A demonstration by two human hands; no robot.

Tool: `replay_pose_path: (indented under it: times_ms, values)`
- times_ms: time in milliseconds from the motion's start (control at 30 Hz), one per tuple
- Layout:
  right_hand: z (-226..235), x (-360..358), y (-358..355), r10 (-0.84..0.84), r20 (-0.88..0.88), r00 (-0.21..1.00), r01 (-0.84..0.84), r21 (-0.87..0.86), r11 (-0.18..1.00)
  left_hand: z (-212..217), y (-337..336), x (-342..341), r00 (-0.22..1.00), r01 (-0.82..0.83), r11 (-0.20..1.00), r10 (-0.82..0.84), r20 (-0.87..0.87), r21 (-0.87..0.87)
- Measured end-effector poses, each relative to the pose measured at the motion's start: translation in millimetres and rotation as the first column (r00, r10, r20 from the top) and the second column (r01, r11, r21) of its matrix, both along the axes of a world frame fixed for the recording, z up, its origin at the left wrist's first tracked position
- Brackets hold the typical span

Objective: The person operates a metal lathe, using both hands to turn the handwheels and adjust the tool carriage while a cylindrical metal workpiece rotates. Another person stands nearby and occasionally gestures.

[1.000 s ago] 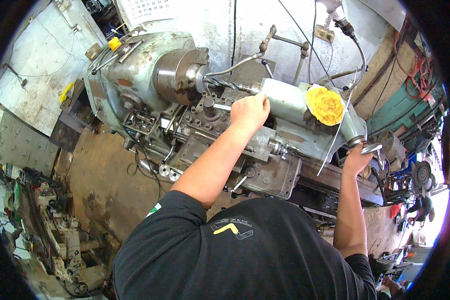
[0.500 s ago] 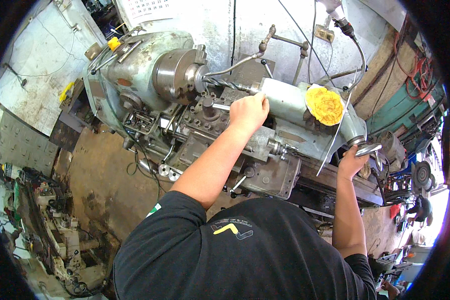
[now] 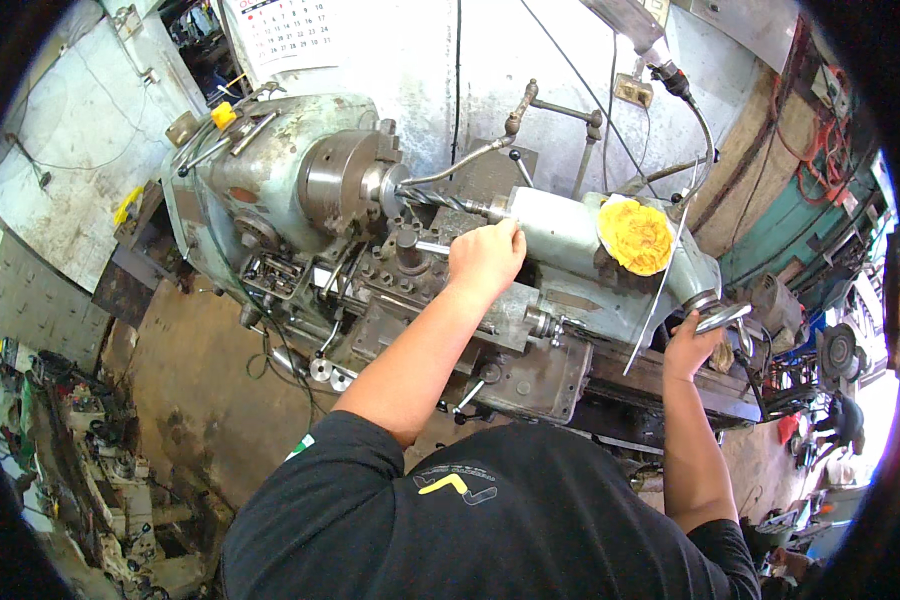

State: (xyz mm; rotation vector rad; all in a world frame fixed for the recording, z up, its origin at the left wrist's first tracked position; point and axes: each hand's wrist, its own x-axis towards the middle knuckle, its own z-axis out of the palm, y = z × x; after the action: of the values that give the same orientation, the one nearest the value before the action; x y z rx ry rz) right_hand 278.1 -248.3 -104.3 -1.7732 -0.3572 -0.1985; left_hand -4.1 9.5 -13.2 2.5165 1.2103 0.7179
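Note:
I stand at an old grey lathe. A twist drill bit runs from the tailstock toward the round chuck. My left hand is closed over the tailstock's front end, right behind the drill bit. My right hand grips the metal handwheel at the tailstock's rear end. A yellow ruffled cloth pad lies on top of the tailstock. The tool post and carriage sit just left of my left hand.
A bent coolant pipe arches over the drill. A lamp cable hangs at the upper right. Dirty floor with scrap metal parts lies to the left. Machines and red wiring crowd the right side.
My right hand has shifted slightly down and left on the handwheel, whose handle now points differently. My left hand stays on the tailstock front.

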Motion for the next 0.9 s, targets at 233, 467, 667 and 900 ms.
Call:
replay_pose_path:
  times_ms: [233, 467, 667, 900]
  values:
    - [-56, 11, -10, 0.016, 0.222, 0.975, 0.021, -0.165, 0.986, 2, -1, 0, 1.000, -0.003, 1.000, 0.003, -0.018, -0.009]
    - [-62, 8, -13, 0.083, 0.167, 0.982, -0.040, -0.250, 0.967, 2, -1, -1, 1.000, 0.015, 1.000, -0.015, -0.007, 0.000]
    - [2, -40, -38, 0.103, 0.300, 0.948, 0.127, -0.654, 0.745, 2, 2, 1, 0.998, 0.005, 0.998, -0.009, -0.063, -0.066]
    - [123, 12, -59, -0.205, 0.355, 0.912, 0.346, -0.396, 0.851, 9, -6, 3, 0.996, -0.028, 0.999, 0.026, -0.088, -0.025]
